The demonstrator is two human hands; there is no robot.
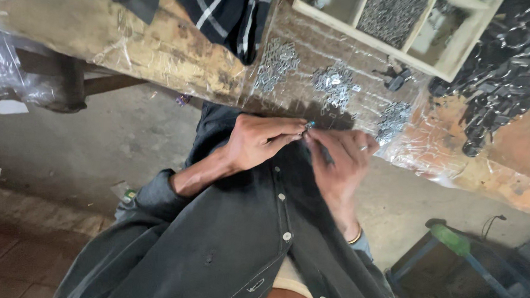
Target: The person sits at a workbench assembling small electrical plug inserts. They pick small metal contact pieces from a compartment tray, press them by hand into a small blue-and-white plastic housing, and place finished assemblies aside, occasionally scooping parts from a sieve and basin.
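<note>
1. The left hand (pixel 259 141) and right hand (pixel 340 159) met fingertip to fingertip at the edge of a worn wooden bench (pixel 161 53) covered in crinkled clear plastic.
2. Both pinched one small metal piece (pixel 309 126) — glinting, too tiny to make out its shape.
3. Heaps of small silvery metal parts (pixel 335 86) lay just beyond — near a pale wooden compartment tray (pixel 464 47).
</note>
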